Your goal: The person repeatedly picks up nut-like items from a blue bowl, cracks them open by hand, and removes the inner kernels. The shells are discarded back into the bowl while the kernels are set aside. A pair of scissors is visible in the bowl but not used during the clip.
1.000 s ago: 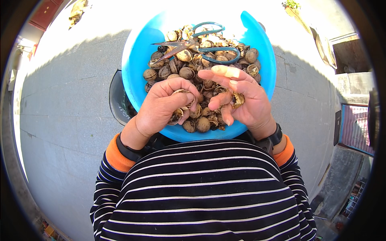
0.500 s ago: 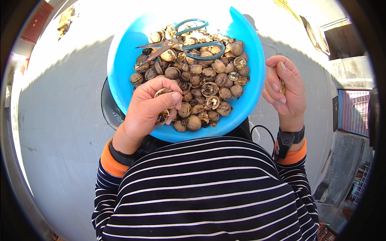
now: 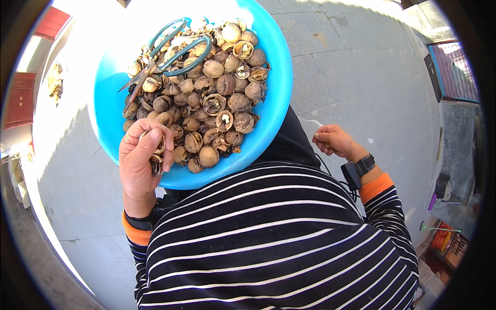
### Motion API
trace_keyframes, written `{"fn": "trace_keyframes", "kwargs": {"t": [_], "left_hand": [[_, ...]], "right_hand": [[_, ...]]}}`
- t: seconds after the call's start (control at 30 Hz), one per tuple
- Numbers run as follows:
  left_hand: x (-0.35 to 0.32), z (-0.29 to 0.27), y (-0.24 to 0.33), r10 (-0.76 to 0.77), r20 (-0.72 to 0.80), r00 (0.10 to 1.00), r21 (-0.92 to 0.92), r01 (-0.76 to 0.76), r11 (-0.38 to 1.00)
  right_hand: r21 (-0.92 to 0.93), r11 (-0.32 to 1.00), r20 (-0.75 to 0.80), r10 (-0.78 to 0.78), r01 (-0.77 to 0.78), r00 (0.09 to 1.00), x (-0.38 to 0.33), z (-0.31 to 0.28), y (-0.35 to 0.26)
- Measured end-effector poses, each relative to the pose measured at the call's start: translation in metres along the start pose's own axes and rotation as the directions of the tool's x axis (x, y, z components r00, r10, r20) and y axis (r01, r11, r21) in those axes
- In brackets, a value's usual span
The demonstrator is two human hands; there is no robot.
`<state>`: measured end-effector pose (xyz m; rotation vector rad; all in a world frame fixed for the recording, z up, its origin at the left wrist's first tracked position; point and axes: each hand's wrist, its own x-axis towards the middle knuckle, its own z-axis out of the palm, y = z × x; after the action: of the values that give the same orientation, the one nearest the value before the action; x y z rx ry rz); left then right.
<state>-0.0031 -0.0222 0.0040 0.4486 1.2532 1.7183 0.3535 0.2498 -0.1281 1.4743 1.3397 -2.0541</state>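
A blue basin (image 3: 279,77) full of brown walnuts (image 3: 209,156), some whole and some cracked, rests by my lap. My left hand (image 3: 138,160) is over its near left rim, fingers curled round cracked walnut shells (image 3: 157,164). Scissors (image 3: 190,63) with dark green handles and rusty blades lie open on top of the pile. Off to the right of the basin, low beside my leg, is my right hand (image 3: 335,142). Its fingers are closed together; what they hold, if anything, is too small to name. A pale, thin edge of something shows just behind that hand.
Grey concrete floor (image 3: 330,67) spreads around me, brightly sunlit at the far left. A dark cable (image 3: 324,164) runs beside my right leg. Red panels (image 3: 19,98) stand at the left, and a striped cloth panel (image 3: 455,70) at the far right.
My right hand has moved down and outward, away from the basin's right side. The view has turned rightward, so the basin appears further left. My left hand keeps hold of the shells.
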Motion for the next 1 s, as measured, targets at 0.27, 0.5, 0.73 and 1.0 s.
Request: {"fn": "trace_keyframes", "kwargs": {"t": [0.27,0.5,0.73,1.0], "left_hand": [[-0.001,0.001,0.003,-0.027,-0.003,1.000,-0.005,0.027,1.000],[-0.001,0.000,0.003,-0.014,0.005,1.000,-0.033,0.014,0.999],[-0.001,-0.004,0.001,0.117,-0.060,0.991,-0.122,-0.124,0.985],[-0.002,-0.007,0.000,0.205,-0.135,0.969,-0.170,-0.226,0.959]], "right_hand": [[-0.212,0.977,-0.226,-0.057,0.008,0.973,0.088,-0.003,0.049],[-0.447,0.886,-0.274,-0.265,0.122,0.924,0.169,-0.002,0.121],[-0.757,0.616,-0.088,-0.428,0.220,0.899,0.181,-0.014,0.129],[-0.340,0.929,-0.106,-0.191,0.145,0.976,0.077,0.000,-0.006]]}}
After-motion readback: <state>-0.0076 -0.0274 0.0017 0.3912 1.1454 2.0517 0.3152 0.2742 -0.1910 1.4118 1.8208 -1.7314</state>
